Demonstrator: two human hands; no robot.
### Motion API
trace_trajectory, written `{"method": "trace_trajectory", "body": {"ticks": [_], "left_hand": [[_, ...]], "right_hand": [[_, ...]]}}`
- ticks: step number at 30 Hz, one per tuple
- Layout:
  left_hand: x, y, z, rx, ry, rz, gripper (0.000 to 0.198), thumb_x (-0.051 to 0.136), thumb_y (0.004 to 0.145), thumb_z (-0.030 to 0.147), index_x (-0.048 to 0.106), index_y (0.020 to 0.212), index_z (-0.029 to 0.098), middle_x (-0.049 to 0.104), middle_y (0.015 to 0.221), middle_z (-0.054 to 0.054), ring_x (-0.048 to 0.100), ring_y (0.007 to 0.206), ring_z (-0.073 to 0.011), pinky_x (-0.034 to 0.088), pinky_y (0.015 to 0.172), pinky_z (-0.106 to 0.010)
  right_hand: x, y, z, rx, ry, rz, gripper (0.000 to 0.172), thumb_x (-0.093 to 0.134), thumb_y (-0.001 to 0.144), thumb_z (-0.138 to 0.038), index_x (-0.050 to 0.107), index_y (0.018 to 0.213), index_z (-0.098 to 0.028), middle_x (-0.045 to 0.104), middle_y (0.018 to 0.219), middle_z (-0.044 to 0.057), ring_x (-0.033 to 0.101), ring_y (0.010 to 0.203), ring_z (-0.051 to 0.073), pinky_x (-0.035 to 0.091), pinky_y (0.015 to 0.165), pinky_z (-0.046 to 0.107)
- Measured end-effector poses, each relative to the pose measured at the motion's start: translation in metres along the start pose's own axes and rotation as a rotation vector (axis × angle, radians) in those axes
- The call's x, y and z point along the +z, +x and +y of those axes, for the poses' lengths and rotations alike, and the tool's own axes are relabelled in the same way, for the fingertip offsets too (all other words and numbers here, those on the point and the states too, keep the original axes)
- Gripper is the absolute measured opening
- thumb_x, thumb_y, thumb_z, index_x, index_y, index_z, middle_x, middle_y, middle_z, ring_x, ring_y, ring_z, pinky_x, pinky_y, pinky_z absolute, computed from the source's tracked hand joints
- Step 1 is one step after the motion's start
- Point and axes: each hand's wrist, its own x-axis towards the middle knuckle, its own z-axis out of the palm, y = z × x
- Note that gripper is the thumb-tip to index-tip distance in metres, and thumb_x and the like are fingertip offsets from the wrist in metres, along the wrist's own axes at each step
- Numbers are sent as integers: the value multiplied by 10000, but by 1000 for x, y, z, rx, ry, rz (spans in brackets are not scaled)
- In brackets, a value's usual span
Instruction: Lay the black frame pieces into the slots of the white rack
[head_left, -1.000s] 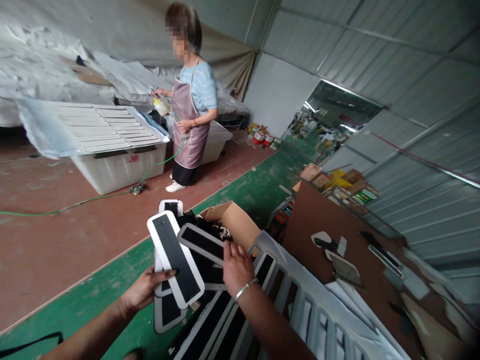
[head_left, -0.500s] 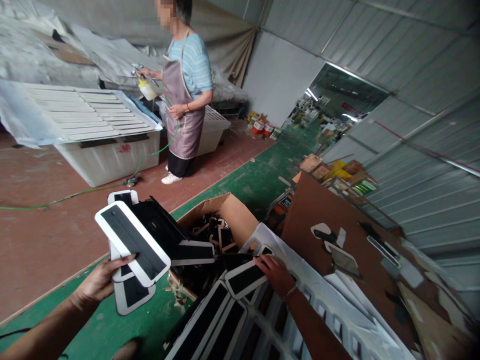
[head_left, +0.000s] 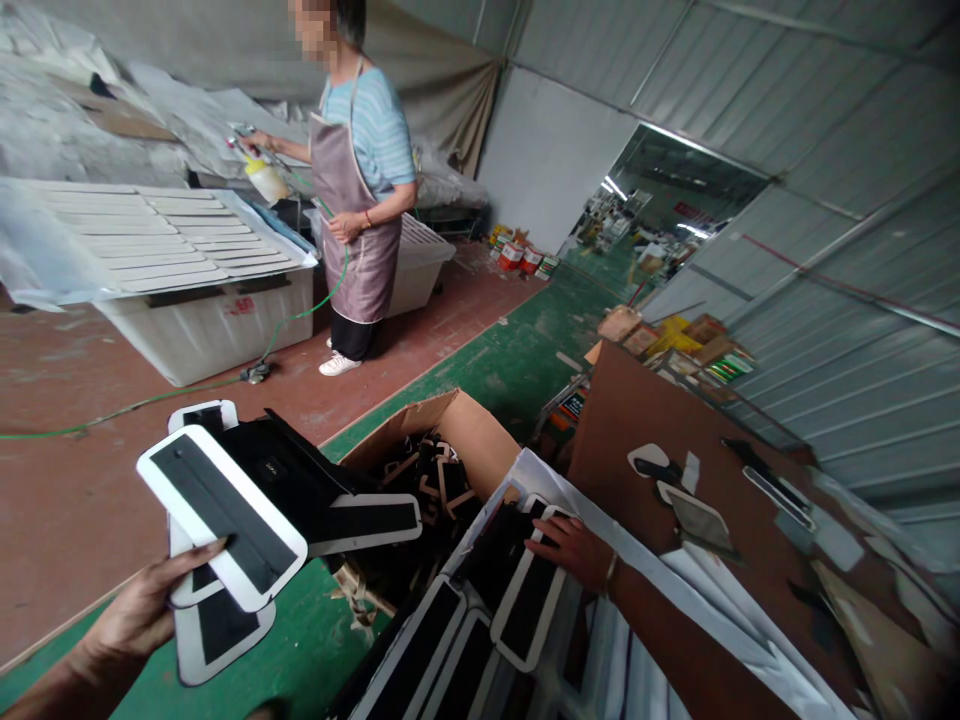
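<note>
L hand (head_left: pixel 139 610) pinching fanned panels (head_left: pixel 225 520), thumb on top, prob. so they don't slide. R hand (head_left: pixel 577 550) fingers spread on far end of another panel (head_left: pixel 525 605) in white tray (head_left: pixel 566 492), maybe steadying it; can't tell if gripped.

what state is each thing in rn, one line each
left hand: closed on overlapping panels
right hand: over one end of a white-edged panel, grip unclear
cardboard box: open, pieces inside
spray bottle: tilted, held by the co-worker
green hose: partly on the red floor
doorway: open
</note>
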Motion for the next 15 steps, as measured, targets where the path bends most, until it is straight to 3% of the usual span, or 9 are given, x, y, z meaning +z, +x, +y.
{"method": "trace_trajectory", "body": {"ticks": [4,9,12,15], "left_hand": [[-6,3,-2,-18,-28,-32,255,537,837,58,588,1045,197,724,888,19,690,786,-216,590,660,-290],[-11,12,-6,-26,-48,-11,282,507,836,71,581,1063,222,725,869,27,691,714,-210,587,581,-281],[-17,18,-10,-14,-61,-49,235,526,836,137,576,1040,244,726,862,20,692,726,-223,600,631,-311],[-24,25,-13,-40,-40,-91,192,592,778,189,589,956,262,727,866,16,692,749,-229,595,742,-328]], "right_hand": [[-4,2,9,-20,-5,-62,579,414,833,-23,547,1248,-403,515,1358,62,501,1166,265,386,935,478],[-15,41,27,17,64,-123,477,455,828,-55,608,1202,-309,465,1397,104,439,1255,274,370,984,490],[-13,56,32,234,155,-84,355,437,851,-91,684,1060,-237,441,1420,100,363,1327,280,330,1033,508],[5,56,22,627,330,-17,349,418,853,-103,686,1049,-208,438,1424,99,382,1325,249,329,1062,448]]}}
